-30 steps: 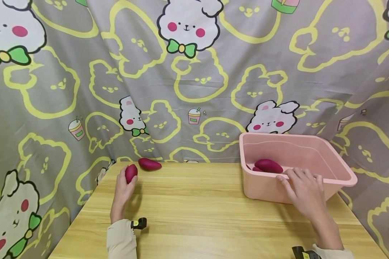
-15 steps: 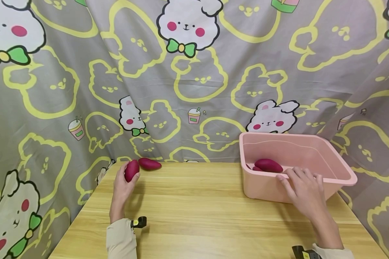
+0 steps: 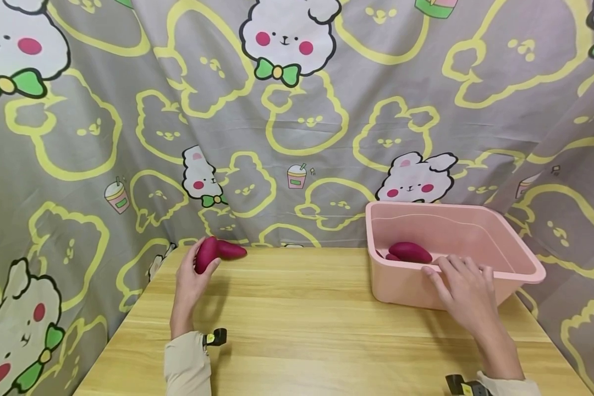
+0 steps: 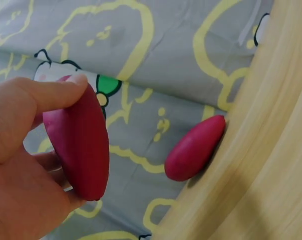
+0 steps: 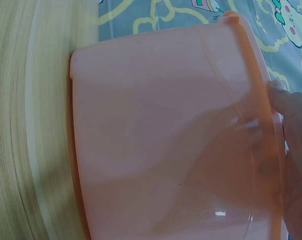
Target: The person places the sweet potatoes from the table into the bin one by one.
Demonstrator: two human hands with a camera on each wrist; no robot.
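My left hand (image 3: 190,280) holds a purple-red sweet potato (image 3: 207,255) between thumb and fingers, raised above the far left of the table. In the left wrist view this sweet potato (image 4: 80,142) stands nearly upright in the grip. A second sweet potato (image 4: 196,149) lies on the table at its back edge, apart from the hand. My right hand (image 3: 467,294) grips the near rim of a pink plastic bin (image 3: 406,289), fingers curled over the edge inside. Within the bin lies another sweet potato (image 3: 410,252), with parts of more beside it, mostly hidden by the wall.
The wooden table (image 3: 297,319) runs up to a grey curtain (image 3: 287,137) printed with yellow outlines and white rabbits. Curtain also hangs along both sides. The bin stands at the table's back right.
My left hand has shifted slightly right and up with the sweet potato, which now partly covers the one behind it in the head view. My right hand stays on the bin's rim.
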